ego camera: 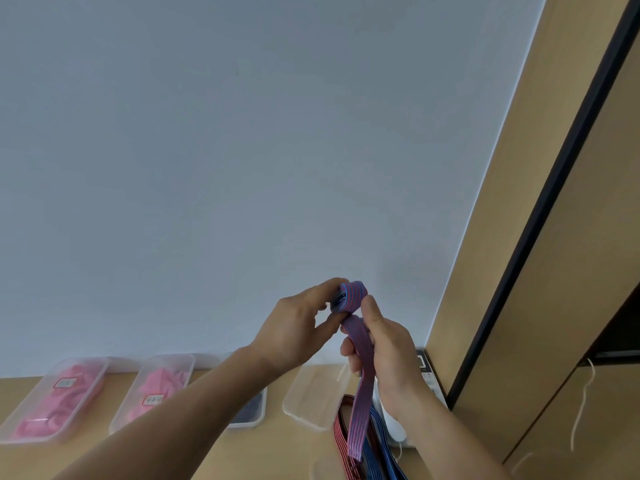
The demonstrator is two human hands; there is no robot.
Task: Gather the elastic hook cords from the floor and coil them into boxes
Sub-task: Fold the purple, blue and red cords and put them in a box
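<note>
I hold a flat purple elastic cord with red and blue stripes up in front of the white wall. Its upper end is rolled into a small coil. My left hand pinches that coil from the left. My right hand grips the strap just below it, thumb pointing up beside the coil. The rest of the strap hangs down past my right wrist. A red striped cord and a blue striped cord hang beside it at the bottom. No hook shows.
On the tan surface below stand clear plastic boxes: two with pink coils, one with dark contents, and one empty clear box. A white device lies under my right wrist. A wooden cabinet with a black edge rises at right.
</note>
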